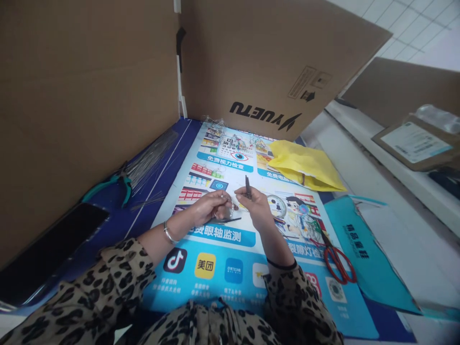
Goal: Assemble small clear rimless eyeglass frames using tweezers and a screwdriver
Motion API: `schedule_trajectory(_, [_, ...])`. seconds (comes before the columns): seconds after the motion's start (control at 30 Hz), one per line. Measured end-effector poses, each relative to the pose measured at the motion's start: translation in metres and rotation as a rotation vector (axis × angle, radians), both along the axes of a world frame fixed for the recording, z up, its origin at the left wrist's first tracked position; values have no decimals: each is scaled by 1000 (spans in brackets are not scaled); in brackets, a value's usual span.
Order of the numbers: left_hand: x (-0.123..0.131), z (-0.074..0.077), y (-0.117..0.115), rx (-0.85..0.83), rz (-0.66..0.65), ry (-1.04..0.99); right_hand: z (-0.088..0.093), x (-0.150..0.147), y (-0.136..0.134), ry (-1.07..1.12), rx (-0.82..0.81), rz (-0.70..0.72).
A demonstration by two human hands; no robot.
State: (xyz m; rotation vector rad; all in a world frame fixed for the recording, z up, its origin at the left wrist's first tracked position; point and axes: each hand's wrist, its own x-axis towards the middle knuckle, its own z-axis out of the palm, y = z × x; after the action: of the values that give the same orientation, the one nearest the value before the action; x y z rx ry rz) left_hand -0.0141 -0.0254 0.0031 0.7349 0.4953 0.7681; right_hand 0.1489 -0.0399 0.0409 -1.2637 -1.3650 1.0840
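My left hand (212,207), with a silver bangle at the wrist, pinches a small strand of light beads (231,211) that hangs in a loop from the fingertips. Close beside it, my right hand (256,203) is closed around a slim dark tool (247,182) whose narrow end points up and away from me; its exact kind does not show. The two sets of fingertips are a little apart. Under my left hand a thin black stick (230,220) lies on the printed poster (247,254).
Cardboard walls (251,57) rise behind and left. Leftward lie teal-handled pliers (124,187), a bundle of thin wires (151,155) and a black phone-like slab (61,249). Rightward are a yellow bag (305,165), red-handled scissors (338,263), a clear round dish (276,206) and a teal cardboard piece (373,268).
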Motion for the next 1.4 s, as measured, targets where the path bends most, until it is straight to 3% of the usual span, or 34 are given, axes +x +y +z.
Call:
schedule_trajectory(0.3, [-3, 3, 3, 35, -72, -6, 1, 12, 0, -42, -27, 22])
schedule_trajectory(0.6, [-3, 5, 5, -5, -43, -68, -4, 13, 1, -30, -47, 28])
schedule_trajectory(1.17, [-2, 6, 2, 27, -41, 17, -11, 10, 1, 99, -106, 25])
schedule_trajectory(1.4, [-3, 7, 2, 31, -25, 46, -11, 8, 1, 59, -104, 38])
